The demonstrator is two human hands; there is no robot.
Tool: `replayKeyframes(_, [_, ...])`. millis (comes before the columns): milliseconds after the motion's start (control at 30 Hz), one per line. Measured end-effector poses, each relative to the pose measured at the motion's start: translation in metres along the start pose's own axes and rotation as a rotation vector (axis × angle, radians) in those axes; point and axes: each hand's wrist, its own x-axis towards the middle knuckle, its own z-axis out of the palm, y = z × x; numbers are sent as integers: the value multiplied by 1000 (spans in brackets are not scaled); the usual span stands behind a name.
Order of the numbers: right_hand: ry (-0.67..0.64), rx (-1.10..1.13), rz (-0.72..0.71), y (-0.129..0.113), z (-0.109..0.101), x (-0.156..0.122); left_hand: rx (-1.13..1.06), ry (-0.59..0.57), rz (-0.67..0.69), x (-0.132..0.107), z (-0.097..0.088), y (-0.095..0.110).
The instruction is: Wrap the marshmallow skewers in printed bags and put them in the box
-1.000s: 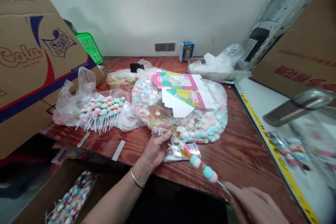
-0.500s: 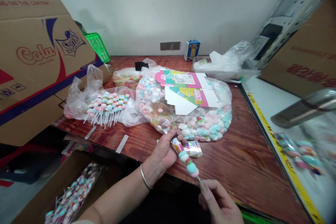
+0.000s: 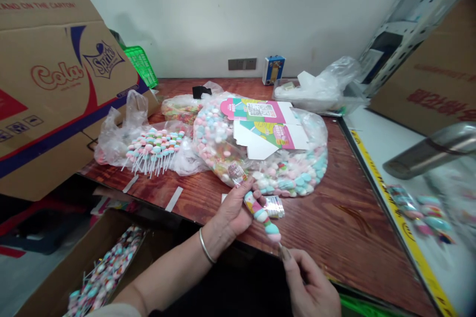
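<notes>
Gripping the upper end of a candy skewer (image 3: 266, 220) with the left hand (image 3: 236, 213), thumb over a clear printed wrapper (image 3: 238, 172); pinching the bare stick (image 3: 280, 246) with thumb and finger of the right hand (image 3: 310, 285). Closed, both of them, on the one piece, with a short gap between. Held in that gap, over the near edge of the desk (image 3: 334, 242); long axis slanting from the left hand, farther out, back toward the body and rightward to the right hand. Candy end nearer the left, stick end nearer the right. Hard to tell how far down the wrapper reaches.

Just beyond the left fingers, partly covered: a silvery packet (image 3: 275, 206). Past that, a big clear bag (image 3: 316, 133) of pink, white and blue candies (image 3: 297, 178), with a flat printed carton (image 3: 256, 143) on top. To its left, a bunch of skewers (image 3: 154, 143) on crumpled clear plastic (image 3: 111, 133), sticks pointing nearward. Lower left, beneath desk height: an open cardboard box (image 3: 63, 272) with a heap of skewers (image 3: 106, 267) inside. At back right, a clear tray (image 3: 359, 104) holding white plastic (image 3: 323, 86).
</notes>
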Motion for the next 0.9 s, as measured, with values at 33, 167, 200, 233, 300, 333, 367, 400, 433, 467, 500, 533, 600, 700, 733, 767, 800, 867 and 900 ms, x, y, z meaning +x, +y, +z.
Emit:
replayKeyframes(33, [-40,71,96,2,0,0,10,-6,-1,0,-1,-1])
replayKeyframes(167, [-219,343,332,9,4,1,28,-31,-5,0,-2,-6])
replayKeyframes(200, [-252,371,343,9,5,1,27,-32,3,0,-2,-7])
replayKeyframes(233, [-271,372,328,9,6,2,29,-28,15,0,-1,-8])
replayKeyframes(300, [-257,300,228,7,6,1,42,-6,36,-1,0,-10])
replayKeyframes(333, [-221,234,154,5,6,1,52,6,45,-2,1,-10])
replayKeyframes(367, [-170,161,73,3,5,1,63,18,52,-2,2,-11])
replayKeyframes(400, [-118,90,-15,1,5,0,72,29,56,-3,3,-11])
replayKeyframes(433, [-68,29,-106,0,5,0,79,39,56,-3,4,-10])
replayKeyframes(467, [-26,-19,-196,0,5,0,84,46,54,-3,4,-10])
replayKeyframes(500, [1,-57,-280,0,5,0,88,51,50,-3,4,-10])
replayKeyframes(533, [18,-82,-358,2,6,1,91,52,47,-3,5,-11])
replayKeyframes(600, [34,-111,-464,5,8,3,93,50,41,-3,5,-12])
replayKeyframes(700, [73,-126,-506,8,14,7,110,49,16,-4,4,-18])
replayKeyframes(733, [82,-123,-502,8,16,9,121,47,-5,-5,3,-21])
replayKeyframes(767, [92,-120,-492,8,18,10,133,41,-26,-6,3,-24])
replayKeyframes(800, [100,-113,-479,7,20,12,142,33,-40,-8,3,-28])
replayKeyframes(867, [106,-102,-429,6,24,16,148,19,-48,-11,3,-36])
replayKeyframes(900, [108,-98,-388,5,25,18,152,17,-52,-13,3,-39])
